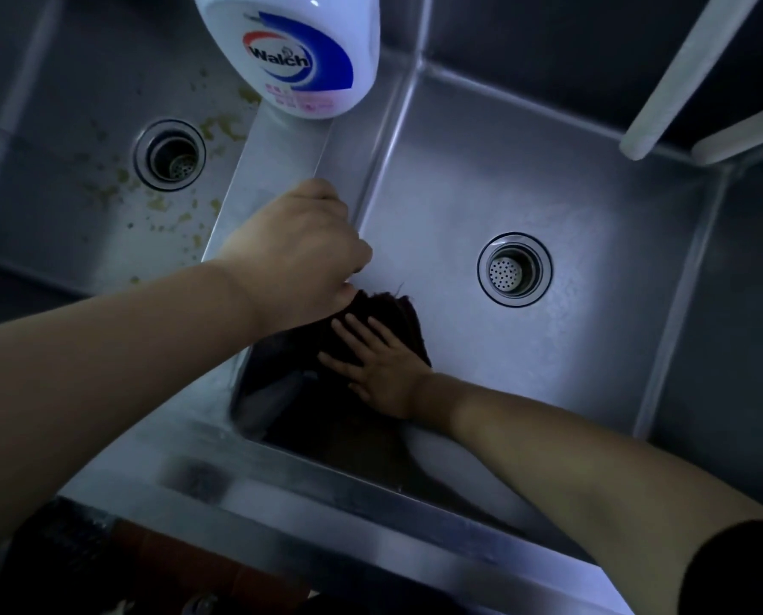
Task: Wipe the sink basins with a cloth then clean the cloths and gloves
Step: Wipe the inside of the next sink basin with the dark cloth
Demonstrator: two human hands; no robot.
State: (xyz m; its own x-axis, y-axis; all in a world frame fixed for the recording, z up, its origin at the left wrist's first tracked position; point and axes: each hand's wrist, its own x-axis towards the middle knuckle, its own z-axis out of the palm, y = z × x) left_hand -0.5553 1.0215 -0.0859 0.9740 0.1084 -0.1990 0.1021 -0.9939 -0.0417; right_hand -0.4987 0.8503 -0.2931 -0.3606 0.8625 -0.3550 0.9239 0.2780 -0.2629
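Observation:
A dark red cloth [397, 310] lies at the near left of the right steel basin [526, 193], against its left wall. My right hand [382, 370] rests flat on the cloth with fingers spread. My left hand [302, 250] reaches over the divider [277, 170] between the basins, its fingers curled at the cloth's top edge; whether it grips the cloth is hidden. The left basin [60, 126] is spotted with yellowish food bits. No gloves are in view.
A white Walch detergent bottle [295, 51] stands on the divider at the back. Each basin has a round drain, the left drain [170, 154] and the right drain [513, 270]. Two white bars [681, 82] cross the upper right. The sink's front rim [326, 494] runs below.

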